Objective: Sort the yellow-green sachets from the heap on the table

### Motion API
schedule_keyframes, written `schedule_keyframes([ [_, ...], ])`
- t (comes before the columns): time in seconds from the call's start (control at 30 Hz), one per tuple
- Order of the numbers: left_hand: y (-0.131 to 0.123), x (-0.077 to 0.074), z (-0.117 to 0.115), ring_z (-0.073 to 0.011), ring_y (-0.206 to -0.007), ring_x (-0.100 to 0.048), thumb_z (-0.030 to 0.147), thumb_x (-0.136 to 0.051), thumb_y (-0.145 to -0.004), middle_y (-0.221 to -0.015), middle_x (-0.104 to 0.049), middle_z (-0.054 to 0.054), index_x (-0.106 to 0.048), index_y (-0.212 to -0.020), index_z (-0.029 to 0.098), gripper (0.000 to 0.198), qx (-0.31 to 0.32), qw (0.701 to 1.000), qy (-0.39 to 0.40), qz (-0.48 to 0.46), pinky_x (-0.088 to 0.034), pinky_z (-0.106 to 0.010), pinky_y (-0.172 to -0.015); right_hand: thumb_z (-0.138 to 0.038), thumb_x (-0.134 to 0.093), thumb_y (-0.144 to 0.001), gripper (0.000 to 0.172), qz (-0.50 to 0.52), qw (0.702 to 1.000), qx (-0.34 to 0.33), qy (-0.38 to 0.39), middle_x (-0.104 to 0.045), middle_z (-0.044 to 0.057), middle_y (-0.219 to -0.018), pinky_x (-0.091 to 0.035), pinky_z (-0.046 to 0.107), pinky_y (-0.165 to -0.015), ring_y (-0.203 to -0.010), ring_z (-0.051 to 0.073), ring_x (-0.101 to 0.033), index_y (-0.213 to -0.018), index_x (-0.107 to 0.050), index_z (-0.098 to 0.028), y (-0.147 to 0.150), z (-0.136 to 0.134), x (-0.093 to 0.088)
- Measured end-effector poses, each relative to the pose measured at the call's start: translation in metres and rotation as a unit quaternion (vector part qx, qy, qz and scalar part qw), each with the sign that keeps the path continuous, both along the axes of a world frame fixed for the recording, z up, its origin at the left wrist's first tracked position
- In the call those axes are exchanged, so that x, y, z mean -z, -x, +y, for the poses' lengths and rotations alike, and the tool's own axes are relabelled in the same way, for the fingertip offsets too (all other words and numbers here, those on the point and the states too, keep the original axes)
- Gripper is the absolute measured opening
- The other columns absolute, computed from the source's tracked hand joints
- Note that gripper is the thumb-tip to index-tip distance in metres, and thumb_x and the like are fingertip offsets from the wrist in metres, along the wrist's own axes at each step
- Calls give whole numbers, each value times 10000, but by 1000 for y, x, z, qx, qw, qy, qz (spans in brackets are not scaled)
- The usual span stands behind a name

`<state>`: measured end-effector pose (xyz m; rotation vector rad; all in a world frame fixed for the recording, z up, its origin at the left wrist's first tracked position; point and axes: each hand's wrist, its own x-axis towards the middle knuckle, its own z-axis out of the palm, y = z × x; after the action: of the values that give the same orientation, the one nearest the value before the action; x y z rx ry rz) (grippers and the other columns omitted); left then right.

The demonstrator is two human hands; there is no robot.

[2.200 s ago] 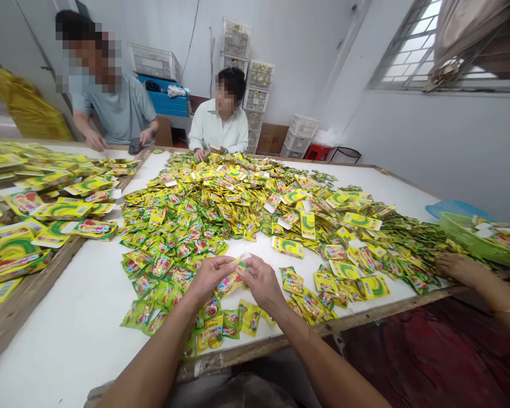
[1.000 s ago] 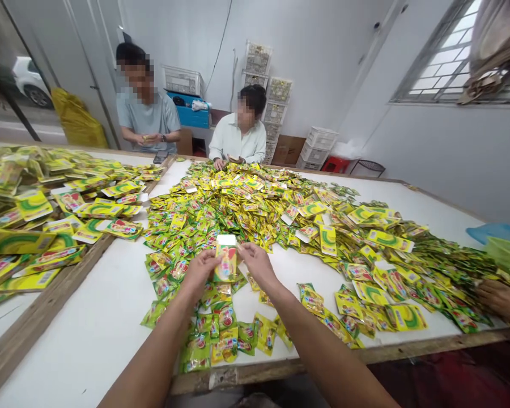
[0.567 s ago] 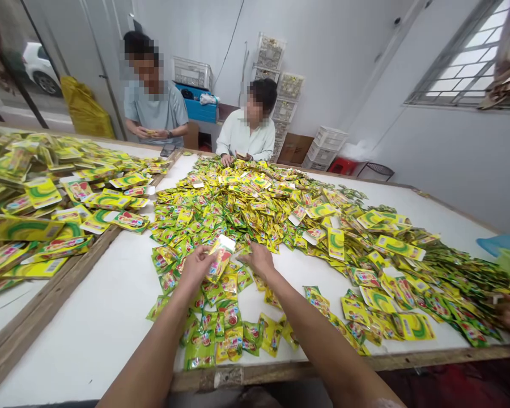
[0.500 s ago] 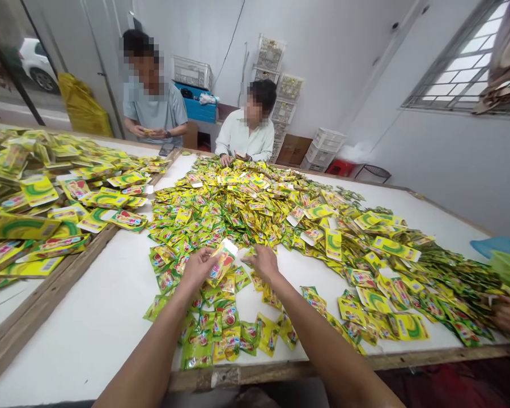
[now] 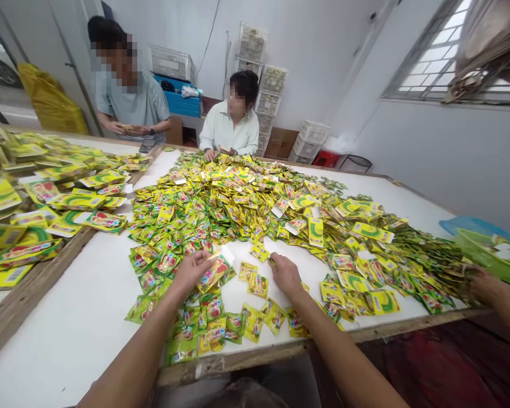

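Note:
My left hand [image 5: 191, 273] is closed on a small yellow carton [image 5: 215, 272], with its white end flap open and pointing up to the right. The carton is over several green and yellow sachets. To the right, my right hand [image 5: 285, 275] has its thumb and fingers pinched together; what is between them, if anything, is too small to make out. A yellow sachet [image 5: 259, 253] lies just left of those fingertips. Below, between my arms, more loose sachets [image 5: 252, 322] lie on the white tabletop [image 5: 89, 309].
A large heap of sachets [image 5: 238, 207] and cartons covers the table's middle. Filled cartons [image 5: 38, 218] are piled beyond a wooden strip [image 5: 68, 255] on the left. Two people sit opposite. Another person's hand [image 5: 482, 286] is at right, beside a green basin [image 5: 488, 255].
My right hand has moved right, away from the carton. My left hand still holds the carton. The view has turned right, bringing more of the green basin into sight.

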<state>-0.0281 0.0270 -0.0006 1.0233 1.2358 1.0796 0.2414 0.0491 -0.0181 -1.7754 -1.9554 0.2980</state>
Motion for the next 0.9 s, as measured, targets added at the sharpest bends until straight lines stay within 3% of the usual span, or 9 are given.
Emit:
schedule_keyframes([
  [0.13, -6, -1, -3, -95, -459, -439, 519, -698, -614, -535, -531, 42, -552, -726, 160, 403, 18, 1000, -16, 19, -297, -206, -478, -120, -489, -738, 125, 43, 999, -13, 29, -615, 35, -702, -344, 257, -653, -729, 188, -545, -755, -580, -205, -8, -5, 5],
  [0.23, -13, 1, -4, -92, -447, -412, 526, -694, -615, -510, -499, 51, -547, -697, 162, 401, 31, 999, -23, 20, -278, -209, -466, -236, -523, -772, 91, 93, 994, -13, 50, -627, 19, -672, -382, 264, -613, -668, 184, -566, -809, -599, -204, -6, -4, 3],
  [0.3, -17, 4, -5, -90, -446, -403, 521, -698, -610, -507, -495, 49, -558, -688, 157, 398, 48, 998, -29, 20, -267, -210, -461, -341, -534, -789, 190, 170, 983, -25, 60, -649, 23, -725, -421, 268, -613, -683, 179, -589, -895, -594, -196, 7, -3, -1],
  [0.37, -20, 6, -6, -90, -461, -411, 513, -703, -607, -529, -518, 40, -580, -707, 149, 397, 70, 997, -32, 15, -272, -209, -466, -414, -595, -751, 299, 325, 942, -45, 77, -659, 26, -789, -454, 278, -654, -716, 172, -604, -951, -580, -192, 26, -5, -8],
  [0.43, -21, 7, -6, -95, -479, -430, 513, -704, -606, -554, -546, 30, -607, -753, 142, 411, 91, 995, -29, -3, -284, -211, -475, -436, -701, -654, 366, 479, 869, -63, 106, -652, 18, -791, -468, 293, -692, -713, 166, -601, -903, -586, -194, 48, -7, -17],
  [0.5, -20, 8, -7, -101, -491, -447, 525, -698, -613, -564, -561, 22, -624, -781, 139, 427, 95, 995, -30, -16, -293, -215, -482, -434, -764, -575, 371, 525, 835, -80, 146, -643, 9, -742, -471, 298, -695, -689, 162, -589, -793, -593, -188, 63, -9, -25],
  [0.6, -17, 9, -7, -112, -512, -477, 539, -691, -621, -574, -580, 10, -640, -784, 137, 437, 77, 996, -35, -25, -305, -219, -491, -417, -791, -537, 350, 498, 836, -103, 206, -614, -14, -647, -463, 288, -662, -627, 145, -562, -695, -591, -177, 69, -10, -33],
  [0.77, -17, 7, -6, -101, -508, -473, 482, -733, -599, -575, -586, 13, -641, -746, 136, 386, 84, 995, -21, -48, -296, -211, -484, -410, -789, -530, 338, 456, 833, -146, 277, -601, -27, -612, -451, 284, -635, -591, 136, -552, -697, -621, -169, 63, -6, -38],
  [0.9, -19, 3, -7, -100, -532, -508, 396, -781, -567, -640, -631, 9, -638, -773, 142, 357, 108, 991, 3, -78, -320, -202, -497, -453, -781, -516, 371, 439, 870, -97, 205, -589, -18, -602, -435, 272, -606, -607, 144, -543, -681, -621, -162, 71, -5, -33],
])
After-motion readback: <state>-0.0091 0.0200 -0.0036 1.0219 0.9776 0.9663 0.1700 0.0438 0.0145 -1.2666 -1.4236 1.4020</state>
